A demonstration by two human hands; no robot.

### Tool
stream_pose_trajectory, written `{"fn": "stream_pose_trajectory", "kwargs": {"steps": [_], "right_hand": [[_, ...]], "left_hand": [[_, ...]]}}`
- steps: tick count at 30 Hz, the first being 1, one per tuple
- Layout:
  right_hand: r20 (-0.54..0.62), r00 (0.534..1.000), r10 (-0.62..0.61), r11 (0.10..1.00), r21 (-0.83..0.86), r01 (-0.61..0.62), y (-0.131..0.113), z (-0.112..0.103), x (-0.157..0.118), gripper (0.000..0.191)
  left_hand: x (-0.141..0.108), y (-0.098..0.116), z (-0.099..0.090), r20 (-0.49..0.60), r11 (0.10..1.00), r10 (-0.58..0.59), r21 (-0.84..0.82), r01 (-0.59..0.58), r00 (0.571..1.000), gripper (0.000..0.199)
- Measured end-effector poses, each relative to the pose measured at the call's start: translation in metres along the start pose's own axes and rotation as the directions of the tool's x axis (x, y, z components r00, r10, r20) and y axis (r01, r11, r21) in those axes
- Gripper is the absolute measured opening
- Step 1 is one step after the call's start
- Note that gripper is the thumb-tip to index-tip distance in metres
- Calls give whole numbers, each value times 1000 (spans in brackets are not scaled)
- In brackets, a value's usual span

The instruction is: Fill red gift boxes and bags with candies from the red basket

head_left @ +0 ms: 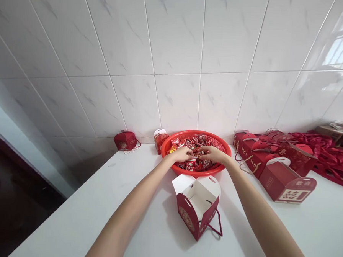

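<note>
A red plastic basket [225,149], perforated near its rim, holds a heap of wrapped candies [190,166] in red, brown and yellow. Both hands reach into it from the front. My left hand [182,154] has its fingers curled and pinched on a wrapped candy near the middle of the heap. Just across from it, my right hand [213,154] closes thumb and fingers on another wrapped candy; the fingertips partly hide both. In front of the basket, between my forearms, stands an open dark-red gift box [188,217] with a white inside and a red cord handle. Its inside shows no candies.
Several red gift boxes [253,154] stand along the right, one larger box [283,184] nearest. Behind them lies a pile of red ribbon-like material [325,155]. A small closed box [126,140] and another box [160,140] stand left by the tiled wall [175,98].
</note>
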State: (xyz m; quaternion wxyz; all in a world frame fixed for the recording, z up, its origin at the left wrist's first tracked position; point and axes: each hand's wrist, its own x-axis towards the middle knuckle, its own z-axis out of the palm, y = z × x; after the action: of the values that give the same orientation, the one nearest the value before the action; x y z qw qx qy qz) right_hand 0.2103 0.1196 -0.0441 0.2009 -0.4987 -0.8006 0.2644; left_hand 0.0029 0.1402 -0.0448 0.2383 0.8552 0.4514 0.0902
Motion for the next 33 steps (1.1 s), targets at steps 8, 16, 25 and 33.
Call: {"fn": "stream_pose_trajectory", "kwargs": {"steps": [8, 16, 25, 33], "right_hand": [[100, 994, -31, 1000, -3, 31, 2, 4, 9, 28], [-21, 999, 26, 997, -71, -27, -2, 5, 3, 25], [76, 997, -9, 998, -62, 14, -8, 3, -1, 30], [77, 997, -31, 998, -44, 34, -7, 3, -1, 20]], "left_hand": [[0, 1, 2, -38, 1000, 7, 17, -6, 999, 14], [-2, 8, 0, -220, 999, 16, 32, -9, 975, 21], [-4, 6, 0, -358, 999, -35, -16, 32, 933, 20], [-7, 9, -3, -419, 998, -51, -54, 31, 907, 21]]}}
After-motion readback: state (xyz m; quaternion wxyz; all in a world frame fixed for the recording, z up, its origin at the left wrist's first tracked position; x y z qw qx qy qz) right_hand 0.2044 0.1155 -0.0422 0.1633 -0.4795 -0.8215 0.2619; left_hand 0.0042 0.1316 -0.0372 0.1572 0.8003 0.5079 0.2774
